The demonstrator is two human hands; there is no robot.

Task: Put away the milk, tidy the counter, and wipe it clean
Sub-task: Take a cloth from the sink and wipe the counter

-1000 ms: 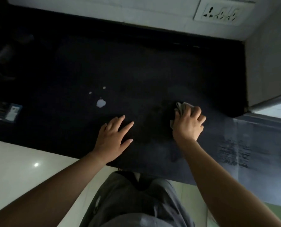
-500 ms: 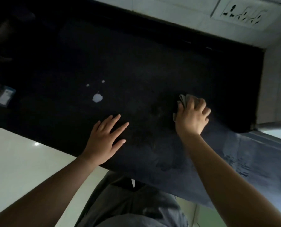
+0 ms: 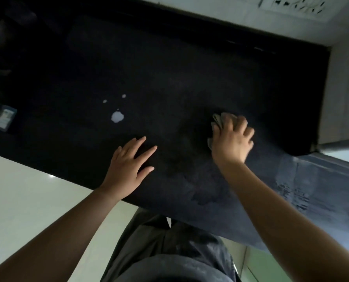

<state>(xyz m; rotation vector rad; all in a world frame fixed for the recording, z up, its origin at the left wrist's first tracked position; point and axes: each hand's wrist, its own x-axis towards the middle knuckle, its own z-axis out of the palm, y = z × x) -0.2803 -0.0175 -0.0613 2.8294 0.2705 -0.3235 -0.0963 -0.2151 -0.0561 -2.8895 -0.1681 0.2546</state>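
Now, right hand (image 3: 231, 142): curled over a crumpled cloth (image 3: 220, 121), pressing it onto the dark surface (image 3: 169, 64) toward its right end.
Left hand (image 3: 128, 166): flat, fingers spread, palm down near the front edge, holding nothing.
Milk spill (image 3: 117, 117): white puddle with small drops beyond it, mid-surface, apart from the cloth.
Small packet (image 3: 3, 118): by the left edge.
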